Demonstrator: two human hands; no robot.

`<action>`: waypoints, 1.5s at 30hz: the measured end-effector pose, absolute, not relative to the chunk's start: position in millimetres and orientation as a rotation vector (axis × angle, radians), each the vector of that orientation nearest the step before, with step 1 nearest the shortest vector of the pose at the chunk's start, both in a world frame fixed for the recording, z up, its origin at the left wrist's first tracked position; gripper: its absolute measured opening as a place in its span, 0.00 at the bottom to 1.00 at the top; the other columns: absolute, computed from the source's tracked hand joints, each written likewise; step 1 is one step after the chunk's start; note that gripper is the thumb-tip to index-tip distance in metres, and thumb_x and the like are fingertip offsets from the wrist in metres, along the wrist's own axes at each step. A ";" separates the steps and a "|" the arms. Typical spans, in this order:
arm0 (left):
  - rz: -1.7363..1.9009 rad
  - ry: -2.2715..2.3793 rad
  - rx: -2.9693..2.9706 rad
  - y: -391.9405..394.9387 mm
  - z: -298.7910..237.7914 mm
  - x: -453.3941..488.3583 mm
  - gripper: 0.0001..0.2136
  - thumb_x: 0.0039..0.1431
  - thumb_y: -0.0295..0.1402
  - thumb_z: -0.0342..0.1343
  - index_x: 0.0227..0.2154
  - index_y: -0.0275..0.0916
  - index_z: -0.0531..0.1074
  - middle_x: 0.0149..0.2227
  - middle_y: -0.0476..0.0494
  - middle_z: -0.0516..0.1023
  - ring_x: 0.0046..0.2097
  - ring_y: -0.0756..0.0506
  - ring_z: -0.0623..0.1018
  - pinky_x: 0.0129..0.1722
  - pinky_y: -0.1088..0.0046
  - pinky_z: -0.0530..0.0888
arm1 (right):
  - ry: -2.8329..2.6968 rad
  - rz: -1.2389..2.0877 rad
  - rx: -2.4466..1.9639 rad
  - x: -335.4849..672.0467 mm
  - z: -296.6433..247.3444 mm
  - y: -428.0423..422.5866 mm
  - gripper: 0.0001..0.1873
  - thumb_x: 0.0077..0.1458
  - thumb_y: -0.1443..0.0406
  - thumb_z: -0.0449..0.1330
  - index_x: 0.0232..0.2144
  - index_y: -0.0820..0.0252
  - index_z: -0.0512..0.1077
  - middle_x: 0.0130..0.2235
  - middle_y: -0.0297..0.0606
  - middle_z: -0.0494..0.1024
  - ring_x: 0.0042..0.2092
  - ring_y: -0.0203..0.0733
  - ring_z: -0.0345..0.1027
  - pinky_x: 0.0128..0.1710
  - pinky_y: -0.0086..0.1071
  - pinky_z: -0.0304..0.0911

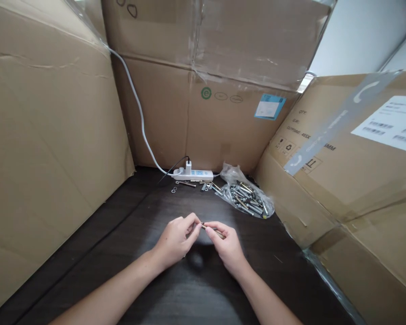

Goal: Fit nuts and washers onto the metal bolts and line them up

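My right hand (228,246) grips a thin brass-coloured bolt (219,234) between thumb and fingers, above the dark tabletop. Its end points left, towards my left hand (177,239). Thumb and index fingertip of that hand are pinched together at the bolt's left end. Whether a small nut or washer sits between them is too small to tell. Beyond both hands, a clear plastic bag (232,174) lies open with many metal bolts (246,198) in it. Loose washers (173,190) and another long bolt (187,184) rest to the left of the bag.
A white power strip (206,175) with a plugged-in charger (188,167) stands against the back cardboard wall (155,122). Its white cable (140,108) climbs to the upper left. Cardboard boxes rise on the left (54,135) and right (301,194) of the dark table (131,253).
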State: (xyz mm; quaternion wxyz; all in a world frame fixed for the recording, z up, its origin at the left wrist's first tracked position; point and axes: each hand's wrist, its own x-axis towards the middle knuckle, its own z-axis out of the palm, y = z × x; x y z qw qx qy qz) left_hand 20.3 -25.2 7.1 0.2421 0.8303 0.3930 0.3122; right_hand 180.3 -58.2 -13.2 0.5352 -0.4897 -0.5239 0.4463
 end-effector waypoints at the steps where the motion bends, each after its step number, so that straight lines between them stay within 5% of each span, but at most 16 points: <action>1: 0.839 1.078 2.306 -25.8 8.6 20.3 0.10 0.63 0.38 0.44 0.32 0.40 0.66 0.23 0.53 0.66 0.27 0.50 0.67 0.29 0.76 0.63 | -1.218 1.089 -1.176 181.2 -14.6 -57.2 0.17 0.49 0.53 0.61 0.33 0.62 0.75 0.24 0.36 0.74 0.26 0.37 0.68 0.24 0.28 0.63; 6: 0.797 1.008 2.460 -27.8 12.6 17.9 0.11 0.64 0.30 0.40 0.43 0.43 0.66 0.30 0.51 0.74 0.30 0.49 0.70 0.34 0.73 0.63 | -1.024 1.310 -1.107 184.6 -17.0 -55.9 0.20 0.48 0.52 0.62 0.33 0.64 0.73 0.13 0.20 0.50 0.15 0.24 0.37 0.13 0.22 0.35; 12: 0.786 0.912 2.484 -25.3 15.1 16.0 0.10 0.65 0.31 0.41 0.40 0.44 0.67 0.36 0.54 0.77 0.34 0.50 0.72 0.37 0.73 0.62 | -0.935 1.493 -0.995 184.0 -8.8 -60.5 0.16 0.49 0.54 0.63 0.31 0.63 0.70 0.14 0.19 0.47 0.16 0.23 0.35 0.13 0.21 0.33; 23: 0.716 0.895 2.432 -29.0 15.7 17.5 0.06 0.63 0.34 0.45 0.37 0.42 0.66 0.29 0.51 0.72 0.31 0.49 0.70 0.31 0.75 0.62 | -1.139 1.468 -1.068 188.8 -10.7 -59.2 0.18 0.50 0.52 0.61 0.30 0.63 0.70 0.14 0.20 0.50 0.15 0.24 0.37 0.14 0.22 0.35; 31: 0.830 0.876 2.177 -27.6 6.1 19.3 0.12 0.52 0.18 0.41 0.37 0.41 0.58 0.32 0.51 0.64 0.33 0.51 0.65 0.35 0.76 0.64 | -1.277 1.276 -1.190 188.2 -8.7 -61.7 0.15 0.49 0.56 0.62 0.30 0.65 0.73 0.18 0.25 0.59 0.20 0.25 0.44 0.19 0.23 0.42; 45: 0.963 0.794 1.992 -30.0 -0.7 27.3 0.06 0.58 0.22 0.41 0.34 0.39 0.59 0.33 0.49 0.63 0.35 0.50 0.65 0.36 0.74 0.64 | -1.368 1.112 -1.227 186.8 -10.8 -57.8 0.14 0.50 0.58 0.61 0.31 0.64 0.75 0.26 0.34 0.74 0.26 0.32 0.62 0.29 0.26 0.58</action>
